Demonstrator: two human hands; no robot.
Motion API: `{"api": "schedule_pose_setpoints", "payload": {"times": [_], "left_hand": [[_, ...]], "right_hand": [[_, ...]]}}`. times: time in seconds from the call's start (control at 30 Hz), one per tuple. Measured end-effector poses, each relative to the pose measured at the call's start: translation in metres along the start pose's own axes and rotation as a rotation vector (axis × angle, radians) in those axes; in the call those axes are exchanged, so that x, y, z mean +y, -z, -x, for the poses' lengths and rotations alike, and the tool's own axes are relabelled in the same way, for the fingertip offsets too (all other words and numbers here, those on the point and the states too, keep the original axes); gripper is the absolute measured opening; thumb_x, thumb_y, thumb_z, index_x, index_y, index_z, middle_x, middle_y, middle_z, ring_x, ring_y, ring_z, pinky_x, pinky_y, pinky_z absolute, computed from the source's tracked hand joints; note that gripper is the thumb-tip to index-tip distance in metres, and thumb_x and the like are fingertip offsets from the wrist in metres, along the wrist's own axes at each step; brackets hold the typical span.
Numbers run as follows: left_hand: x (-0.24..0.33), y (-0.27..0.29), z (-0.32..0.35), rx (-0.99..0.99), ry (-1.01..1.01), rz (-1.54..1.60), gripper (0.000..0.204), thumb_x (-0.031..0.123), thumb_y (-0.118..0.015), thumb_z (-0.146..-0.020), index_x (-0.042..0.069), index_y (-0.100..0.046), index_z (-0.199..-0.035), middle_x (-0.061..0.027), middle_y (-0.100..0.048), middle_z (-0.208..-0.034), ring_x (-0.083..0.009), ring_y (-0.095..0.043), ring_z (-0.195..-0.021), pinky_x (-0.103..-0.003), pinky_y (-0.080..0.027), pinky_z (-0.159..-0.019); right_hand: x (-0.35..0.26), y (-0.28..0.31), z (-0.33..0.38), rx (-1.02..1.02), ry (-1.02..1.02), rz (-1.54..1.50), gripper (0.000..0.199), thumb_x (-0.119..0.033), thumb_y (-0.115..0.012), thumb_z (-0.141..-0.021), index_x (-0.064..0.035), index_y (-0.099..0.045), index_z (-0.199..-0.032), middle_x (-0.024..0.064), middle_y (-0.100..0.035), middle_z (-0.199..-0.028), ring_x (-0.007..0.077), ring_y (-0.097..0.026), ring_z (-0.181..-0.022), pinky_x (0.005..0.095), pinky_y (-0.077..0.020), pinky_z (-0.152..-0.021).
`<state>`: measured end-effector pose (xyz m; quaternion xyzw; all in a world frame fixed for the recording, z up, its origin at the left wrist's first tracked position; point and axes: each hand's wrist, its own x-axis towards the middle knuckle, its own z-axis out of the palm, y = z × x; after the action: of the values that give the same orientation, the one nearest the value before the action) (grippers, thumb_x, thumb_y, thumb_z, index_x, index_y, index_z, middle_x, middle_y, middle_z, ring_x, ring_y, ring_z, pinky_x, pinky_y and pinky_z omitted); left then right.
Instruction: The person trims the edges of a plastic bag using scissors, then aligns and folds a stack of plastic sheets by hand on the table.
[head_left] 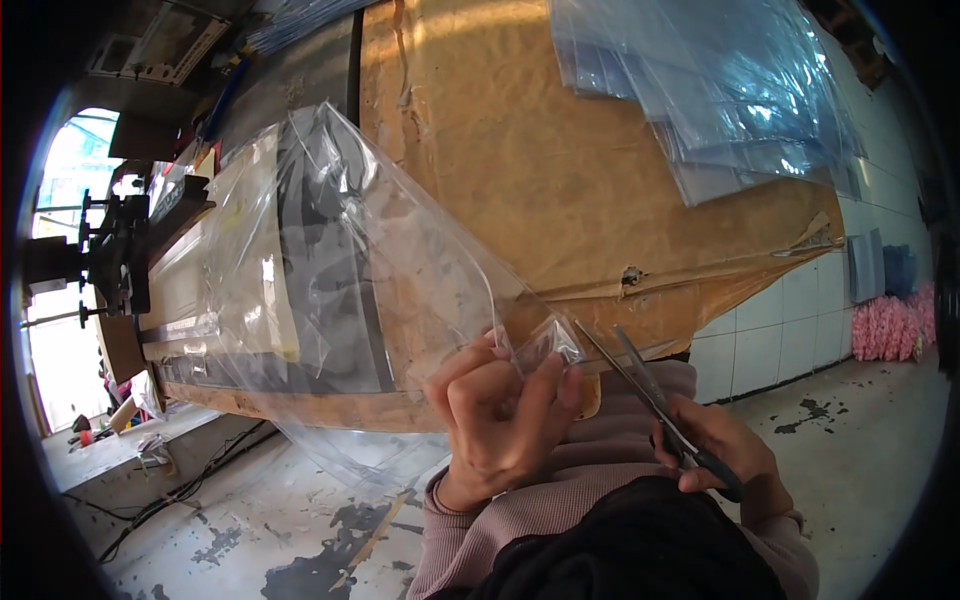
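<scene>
My left hand (502,410) is closed on the gathered corner of a large clear plastic sheet (345,250), which spreads to the left across the table and hangs over its front edge. In my right hand (722,445) is a pair of scissors (660,398) with dark handles. The scissor blades are parted and point up and to the left, toward the bunched corner. A small gap lies between the blades and the plastic. Some of my left fingertips are hidden behind the film.
Brown covering (520,170) with worn, torn patches lies over the table. A stack of clear bluish plastic sheets (720,90) rests at its far right. Black machinery (120,255) stands at the left. Pink bundles (893,328) sit by the tiled wall (775,325).
</scene>
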<state>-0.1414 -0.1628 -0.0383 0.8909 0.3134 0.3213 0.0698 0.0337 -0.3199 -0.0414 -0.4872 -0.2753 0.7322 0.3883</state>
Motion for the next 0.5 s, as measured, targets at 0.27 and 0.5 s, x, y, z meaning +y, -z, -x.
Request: {"api": "schedule_pose_setpoints", "payload": {"times": [0.27, 0.5], "left_hand": [[0.011, -0.017, 0.009, 0.179, -0.222, 0.104, 0.016, 0.006, -0.075, -0.063, 0.003, -0.067, -0.077, -0.0043, -0.037, -0.079, -0.0174, -0.045, -0.079, -0.039, -0.053, -0.080], [0.009, -0.022, 0.014, 0.215, -0.280, 0.161, 0.019, 0.005, -0.075, -0.062, 0.002, -0.067, -0.079, -0.0039, -0.035, -0.080, -0.0147, -0.045, -0.076, -0.041, -0.053, -0.082]], "right_hand": [[-0.011, -0.012, -0.011, -0.009, 0.001, -0.027, 0.052, -0.031, -0.074, -0.070, -0.0015, -0.045, -0.101, 0.0045, -0.054, -0.076, 0.0111, -0.052, -0.067, 0.0248, -0.0449, -0.065], [-0.012, -0.018, -0.015, 0.097, 0.120, 0.098, 0.053, -0.037, -0.071, -0.073, 0.0000, -0.045, -0.100, 0.0059, -0.053, -0.077, 0.0121, -0.051, -0.064, 0.0280, -0.0437, -0.064]]}}
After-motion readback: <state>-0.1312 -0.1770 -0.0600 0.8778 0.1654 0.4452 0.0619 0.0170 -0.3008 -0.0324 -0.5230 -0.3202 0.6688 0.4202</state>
